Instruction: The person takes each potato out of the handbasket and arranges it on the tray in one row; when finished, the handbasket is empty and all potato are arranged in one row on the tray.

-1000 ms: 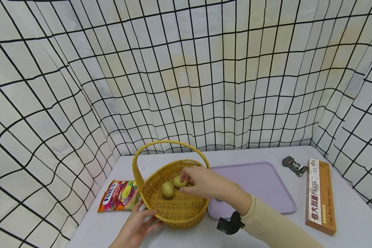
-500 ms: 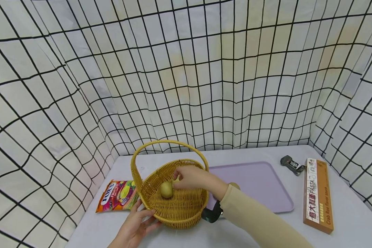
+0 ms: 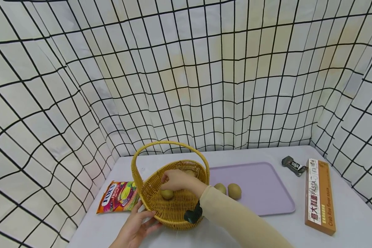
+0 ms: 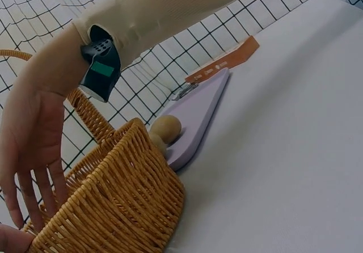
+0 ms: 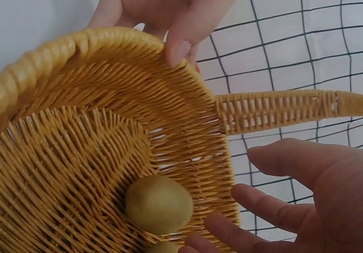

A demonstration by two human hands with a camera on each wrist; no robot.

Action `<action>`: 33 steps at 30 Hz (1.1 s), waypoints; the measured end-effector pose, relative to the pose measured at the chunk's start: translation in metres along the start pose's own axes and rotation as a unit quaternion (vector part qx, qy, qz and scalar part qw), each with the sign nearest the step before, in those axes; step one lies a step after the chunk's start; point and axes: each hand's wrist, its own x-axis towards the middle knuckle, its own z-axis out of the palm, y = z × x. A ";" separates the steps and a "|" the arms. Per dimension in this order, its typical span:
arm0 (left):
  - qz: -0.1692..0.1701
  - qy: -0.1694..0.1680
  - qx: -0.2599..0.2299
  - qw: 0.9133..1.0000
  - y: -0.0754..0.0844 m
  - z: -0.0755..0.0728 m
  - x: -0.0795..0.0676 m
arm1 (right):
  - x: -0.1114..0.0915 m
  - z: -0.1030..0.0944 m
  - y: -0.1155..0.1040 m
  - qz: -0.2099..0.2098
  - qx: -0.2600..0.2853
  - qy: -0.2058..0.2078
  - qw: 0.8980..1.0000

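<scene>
The tilted wicker basket (image 3: 176,215) has a tall arched handle. My left hand (image 3: 135,225) grips its near-left rim; in the right wrist view the thumb lies over the rim. My right hand (image 3: 178,181) is inside the basket, above a brownish-green kiwi (image 3: 167,194). In the right wrist view its fingers (image 5: 272,207) are spread and hold nothing, close to the kiwi (image 5: 159,203). Another kiwi (image 3: 190,173) shows behind the right hand, partly hidden by it. Two more, one of them the brown kiwi (image 3: 234,191), sit on the lilac tray (image 3: 266,193) right of the basket.
A bag of Fox's fruit sweets (image 3: 119,197) lies left of the basket. At the right are a long pasta box (image 3: 320,196) and a small dark packet (image 3: 293,166). Black netting (image 3: 204,86) over white cloth stands round the table.
My right hand and forearm have moved left across the basket, uncovering the kiwis on the tray and one at the basket's back. The left hand keeps its hold on the rim.
</scene>
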 end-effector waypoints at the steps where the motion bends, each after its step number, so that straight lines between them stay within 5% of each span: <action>1: 0.001 0.000 0.002 1.000 0.000 0.000 0.000 | 0.002 0.002 0.000 0.000 0.006 -0.001 1.000; 8: -0.005 0.005 0.002 1.000 0.003 0.002 0.000 | 0.011 0.015 0.003 0.023 0.021 -0.010 0.999; 21: -0.009 0.009 0.001 1.000 0.001 0.002 -0.001 | 0.011 0.021 0.007 0.021 -0.081 -0.019 0.996; 22: -0.008 0.009 0.002 1.000 0.001 0.002 -0.002 | 0.023 0.032 0.019 0.020 -0.098 -0.020 0.995; 33: -0.016 0.011 -0.009 1.000 0.003 0.002 -0.002 | -0.002 0.021 0.009 0.033 -0.158 -0.087 0.983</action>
